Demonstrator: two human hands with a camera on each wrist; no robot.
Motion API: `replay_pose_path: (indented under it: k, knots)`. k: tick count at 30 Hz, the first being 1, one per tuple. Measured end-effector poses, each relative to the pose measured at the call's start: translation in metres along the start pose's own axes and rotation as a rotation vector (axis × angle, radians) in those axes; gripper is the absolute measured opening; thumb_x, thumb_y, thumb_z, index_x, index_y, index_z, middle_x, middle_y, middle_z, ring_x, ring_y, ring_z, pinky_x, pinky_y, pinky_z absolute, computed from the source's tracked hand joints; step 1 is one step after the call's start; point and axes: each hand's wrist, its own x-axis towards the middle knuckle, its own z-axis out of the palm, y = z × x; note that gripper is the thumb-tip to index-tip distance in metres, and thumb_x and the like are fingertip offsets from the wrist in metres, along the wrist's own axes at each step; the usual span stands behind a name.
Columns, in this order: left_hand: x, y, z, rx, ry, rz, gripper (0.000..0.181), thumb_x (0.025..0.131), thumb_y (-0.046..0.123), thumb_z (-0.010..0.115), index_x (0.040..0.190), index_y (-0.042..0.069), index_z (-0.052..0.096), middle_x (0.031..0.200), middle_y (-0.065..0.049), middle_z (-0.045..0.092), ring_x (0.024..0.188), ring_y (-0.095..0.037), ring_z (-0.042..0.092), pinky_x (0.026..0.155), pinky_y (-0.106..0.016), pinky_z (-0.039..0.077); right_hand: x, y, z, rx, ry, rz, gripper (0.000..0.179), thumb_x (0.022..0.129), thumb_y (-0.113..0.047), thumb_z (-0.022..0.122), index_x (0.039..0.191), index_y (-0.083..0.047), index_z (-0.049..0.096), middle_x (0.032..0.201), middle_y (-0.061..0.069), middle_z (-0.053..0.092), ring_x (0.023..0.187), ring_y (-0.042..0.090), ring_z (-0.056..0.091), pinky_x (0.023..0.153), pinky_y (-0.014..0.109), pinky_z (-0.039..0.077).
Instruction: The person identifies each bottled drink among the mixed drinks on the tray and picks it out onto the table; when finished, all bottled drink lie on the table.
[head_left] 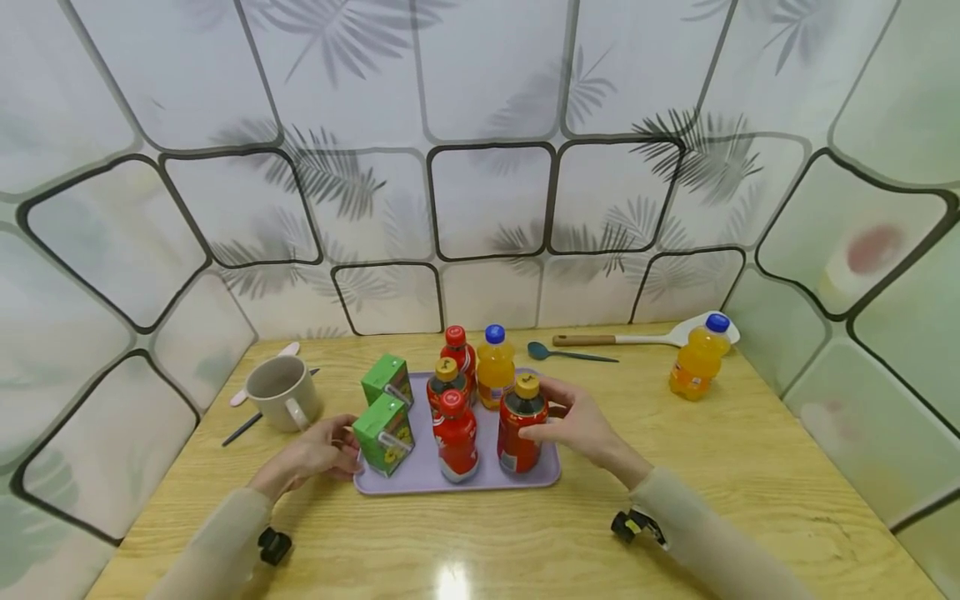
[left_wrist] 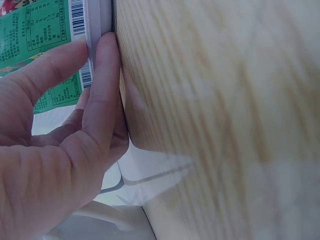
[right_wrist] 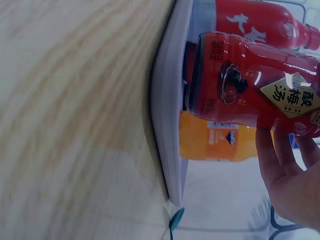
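A lilac tray [head_left: 427, 477] lies on the wooden table. My left hand [head_left: 321, 454] is at its left end; the left wrist view shows thumb and forefinger [left_wrist: 102, 85] pinching the rim beside a green drink carton [head_left: 384, 435]. My right hand [head_left: 581, 423] grips a dark red drink bottle [head_left: 520, 433] with a yellow cap, over the tray's right end. Whether its base [right_wrist: 196, 75] touches the tray I cannot tell. Also on the tray are another green carton [head_left: 387, 379], red-capped bottles [head_left: 456, 442], a second yellow-capped bottle [head_left: 446, 385] and an orange drink bottle [head_left: 495, 371].
Left of the tray stands a grey mug [head_left: 281, 392], with a pink utensil [head_left: 238, 397] and a dark thin stick [head_left: 243, 428] near it. Behind, to the right, lie a teal spoon [head_left: 570, 355] and a wooden-handled spatula [head_left: 637, 339]. Another orange drink bottle [head_left: 697, 362] stands far right. Patterned walls enclose the table.
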Motion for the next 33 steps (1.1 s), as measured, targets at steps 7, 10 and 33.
replay_pose_path:
  k: [7,10,33]
  knots:
    - [0.0,0.001,0.001,0.004,-0.002,-0.003,0.072,0.075,-0.012,0.069,0.139,-0.01,0.035,0.107,-0.016,0.051,0.092,-0.022,0.057,0.078,-0.039,0.063,-0.004,0.0,-0.017,-0.031,0.087,0.005,0.067,0.076,-0.017,0.084,0.137,-0.01,0.055,0.132,0.012,0.061,0.117,0.028,0.059,0.098,0.036,0.053]
    - [0.0,0.002,0.001,-0.001,0.001,-0.008,0.071,0.075,-0.012,0.069,0.138,-0.01,0.035,0.107,-0.016,0.051,0.092,-0.023,0.058,0.078,-0.039,0.062,-0.005,0.001,-0.025,-0.034,0.116,0.008,0.068,0.076,-0.016,0.084,0.137,-0.011,0.055,0.132,0.012,0.061,0.117,0.026,0.059,0.097,0.032,0.053]
    - [0.0,0.002,0.001,0.007,0.013,-0.01,0.072,0.075,-0.014,0.069,0.139,-0.009,0.035,0.108,-0.017,0.05,0.093,-0.023,0.058,0.078,-0.04,0.063,-0.031,0.001,-0.088,-0.08,0.331,0.12,0.077,0.083,-0.026,0.079,0.148,-0.01,0.042,0.144,0.017,0.05,0.107,0.0,0.057,0.088,0.011,0.051]
